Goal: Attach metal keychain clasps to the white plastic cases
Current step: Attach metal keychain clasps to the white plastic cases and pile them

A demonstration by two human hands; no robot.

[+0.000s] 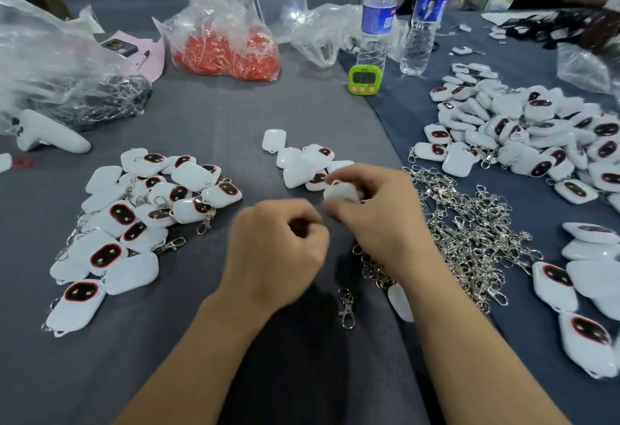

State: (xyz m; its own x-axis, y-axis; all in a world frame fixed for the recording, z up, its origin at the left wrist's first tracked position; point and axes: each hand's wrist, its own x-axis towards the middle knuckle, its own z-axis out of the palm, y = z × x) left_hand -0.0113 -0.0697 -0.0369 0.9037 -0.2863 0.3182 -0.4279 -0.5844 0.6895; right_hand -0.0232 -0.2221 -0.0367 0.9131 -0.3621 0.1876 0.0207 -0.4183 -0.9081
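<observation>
Lower centre: one loose clasp [347, 307] lies on the grey surface [201, 340], apart from both hands. Above it is the left hand [278, 243], fingers curled tight. Blur hides whether its grip holds a clasp, so cannot tell. The right hand [379, 220] pinches a white case [340, 194] at its fingertips, mid-frame, just in front of the bare cases [295, 163].

Likely step: threading a ring through the case's loop. To do it well, steady the case, turn the loop toward the left hand and keep wrists low.

Heap of clasps [469, 223] to the right, finished pile [141, 210] to the left, green timer [364, 77] far centre.
</observation>
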